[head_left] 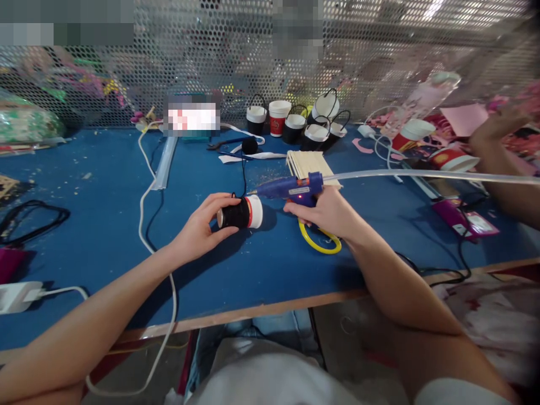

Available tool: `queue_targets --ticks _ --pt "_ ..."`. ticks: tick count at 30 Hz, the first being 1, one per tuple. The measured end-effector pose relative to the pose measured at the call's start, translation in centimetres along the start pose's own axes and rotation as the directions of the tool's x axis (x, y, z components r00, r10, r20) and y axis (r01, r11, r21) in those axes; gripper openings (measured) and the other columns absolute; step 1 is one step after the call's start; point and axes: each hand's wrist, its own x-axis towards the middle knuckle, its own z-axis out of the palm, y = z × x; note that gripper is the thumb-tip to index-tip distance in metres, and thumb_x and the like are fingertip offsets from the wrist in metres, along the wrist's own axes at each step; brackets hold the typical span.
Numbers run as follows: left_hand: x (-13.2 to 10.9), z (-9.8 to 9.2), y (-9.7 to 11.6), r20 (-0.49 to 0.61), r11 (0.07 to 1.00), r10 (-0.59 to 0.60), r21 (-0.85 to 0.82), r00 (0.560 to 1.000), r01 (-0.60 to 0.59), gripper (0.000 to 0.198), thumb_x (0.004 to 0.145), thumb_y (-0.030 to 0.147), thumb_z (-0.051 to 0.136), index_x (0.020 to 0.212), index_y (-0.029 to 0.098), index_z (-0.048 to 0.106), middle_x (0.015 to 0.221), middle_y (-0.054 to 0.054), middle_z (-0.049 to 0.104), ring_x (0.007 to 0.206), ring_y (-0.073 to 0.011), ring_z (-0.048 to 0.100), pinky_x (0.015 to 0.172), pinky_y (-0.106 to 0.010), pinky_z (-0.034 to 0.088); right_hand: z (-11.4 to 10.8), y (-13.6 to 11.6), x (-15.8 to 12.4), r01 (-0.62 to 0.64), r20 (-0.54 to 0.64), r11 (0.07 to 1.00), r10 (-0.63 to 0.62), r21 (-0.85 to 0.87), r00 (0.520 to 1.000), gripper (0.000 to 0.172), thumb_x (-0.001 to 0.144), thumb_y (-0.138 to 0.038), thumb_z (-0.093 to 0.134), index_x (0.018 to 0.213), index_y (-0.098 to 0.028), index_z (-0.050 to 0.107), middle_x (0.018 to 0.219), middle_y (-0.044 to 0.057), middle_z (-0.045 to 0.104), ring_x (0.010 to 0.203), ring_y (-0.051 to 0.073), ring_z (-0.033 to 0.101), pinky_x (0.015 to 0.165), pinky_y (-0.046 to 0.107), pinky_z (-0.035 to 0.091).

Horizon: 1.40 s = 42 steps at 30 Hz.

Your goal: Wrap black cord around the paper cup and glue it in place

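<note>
My left hand [206,225] grips a small paper cup [255,211] lying on its side, its white end facing right. Black cord [236,214] is wrapped round most of the cup, with a red band showing beside the white end. From the cup a strand runs up to a black ball of cord [250,145]. In my right hand [329,211] is a blue hot glue gun [287,187] with a lit red light, its nozzle just above the cup near the cord. A long clear glue stick [422,175] extends from its back. Beneath that hand lies a yellow ring-shaped handle [320,242].
Several cord-wrapped cups [294,129] with loop handles stand at the back by a perforated metal screen [169,62]. Wooden sticks [310,160] lie behind the glue gun. A white cable [142,219] crosses the left side. Another person's arm [498,152] reaches in at right.
</note>
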Motion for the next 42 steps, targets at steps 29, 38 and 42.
queue_targets --ticks 29,38,42 --pt "-0.06 0.03 -0.48 -0.02 0.998 0.023 -0.058 1.0 -0.024 0.047 0.077 0.024 0.064 0.121 0.025 0.049 0.128 -0.011 0.045 0.121 -0.0252 0.045 0.095 -0.042 0.045 0.46 -0.72 -0.66 0.164 -0.047 0.948 -0.183 -0.272 0.982 0.019 0.074 -0.03 0.059 0.061 -0.02 0.049 0.052 -0.004 0.049 0.049 0.011 0.044 0.051 0.026 0.039" --pt "-0.1 0.05 -0.13 -0.004 0.995 -0.011 -0.1 1.0 0.01 0.048 0.077 0.024 0.065 0.122 0.024 0.049 0.128 -0.011 0.045 0.119 -0.0254 0.046 0.09 -0.04 0.049 0.8 -0.5 -0.51 0.198 -0.055 0.938 -0.222 -0.285 0.973 0.025 0.073 -0.03 0.06 0.057 -0.021 0.044 0.049 -0.003 0.047 0.051 0.012 0.047 0.048 0.026 0.036" --pt "-0.02 0.21 0.05 -0.011 0.974 -0.073 -0.218 0.997 0.069 0.047 0.076 0.025 0.066 0.12 0.023 0.049 0.124 -0.011 0.049 0.113 -0.0235 0.051 0.089 -0.039 0.05 0.61 -0.41 -0.75 0.191 -0.04 0.936 -0.212 -0.296 0.976 0.023 0.074 -0.033 0.059 0.06 -0.021 0.047 0.05 -0.003 0.048 0.051 0.013 0.048 0.047 0.026 0.036"
